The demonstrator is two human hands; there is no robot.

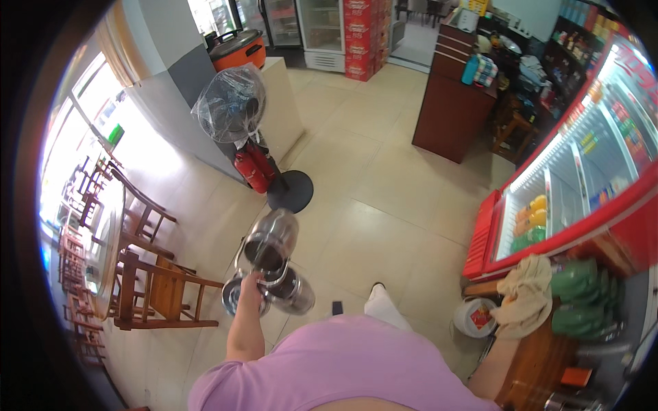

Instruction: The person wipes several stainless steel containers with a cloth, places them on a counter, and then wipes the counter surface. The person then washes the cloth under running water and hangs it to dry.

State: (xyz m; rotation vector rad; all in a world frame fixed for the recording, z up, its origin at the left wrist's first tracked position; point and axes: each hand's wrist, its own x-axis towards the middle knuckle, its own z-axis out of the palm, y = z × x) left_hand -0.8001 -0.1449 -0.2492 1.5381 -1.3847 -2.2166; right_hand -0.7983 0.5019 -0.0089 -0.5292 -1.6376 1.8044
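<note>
My left hand [253, 285] is closed around the curved handles of several shiny stainless-steel jugs. One large jug [275, 231] tilts away above the hand, its dark opening towards me. Another metal jug [297, 295] hangs to the right of the fingers, and part of a third [232, 295] shows at the left. All are held above the tiled floor. My right forearm [496, 357] reaches up to a bunched beige cloth [524, 290] at the right. The cloth covers the right hand, so its grip is hidden.
A fan [231, 105] wrapped in plastic stands ahead, red fire extinguishers [252, 169] beside it. Wooden chairs [169, 287] surround a round table [110, 246] at left. At right are a red drinks fridge [560, 169], a white bucket [474, 317], and a wooden counter [540, 365].
</note>
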